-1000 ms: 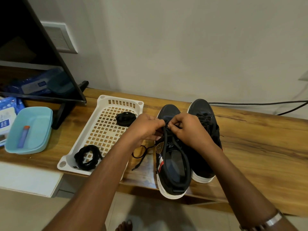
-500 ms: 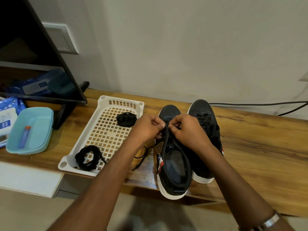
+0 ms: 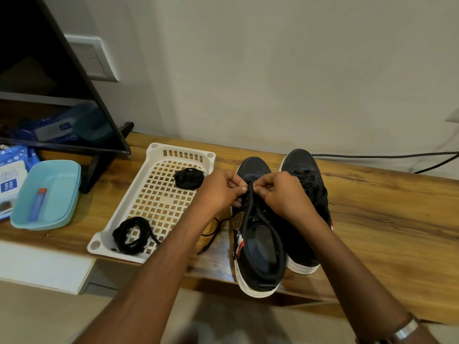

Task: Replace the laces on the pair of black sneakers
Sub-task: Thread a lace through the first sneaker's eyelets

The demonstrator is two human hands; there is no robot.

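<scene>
Two black sneakers sit side by side on the wooden surface [image 3: 387, 219], toes toward the wall at 12 o'clock, heels at the near edge at 6; the left sneaker [image 3: 258, 254] is nearer the camera, heel slightly over the edge, w/ the right sneaker [image 3: 304, 184] touching it at 3 o'clock. Both hands are together over the left sneaker's eyelet area, fingertips nearly meeting: left hand [image 3: 219, 191] pinches a black lace [image 3: 248, 202] between thumb & forefinger, right hand [image 3: 283, 192] pinches the same lace from the other side, fingers curled. One loose lace end [image 3: 211, 230] trails off at 9 o'clock of the shoe onto the surface, partly behind the left forearm. The right sneaker's laces look bunched & loose, details hard to tell. At 9 o'clock of the shoes lies a white perforated tray [image 3: 159, 202]; in it a coiled black lace bundle [image 3: 188, 179] at the far end & a looser black lace coil [image 3: 133, 235] at the near corner. Further toward 9, a light blue container [image 3: 62, 184] holding a small blue tube w/ orange cap [image 3: 37, 203], beside blue wipe packs [image 3: 13, 167]. A dark screen [image 3: 49, 78] on its stand sits at 10 o'clock. A black cable [image 3: 387, 156] runs along the wall at 2 o'clock. Metal wristband [image 3: 406, 330] on the right wrist
</scene>
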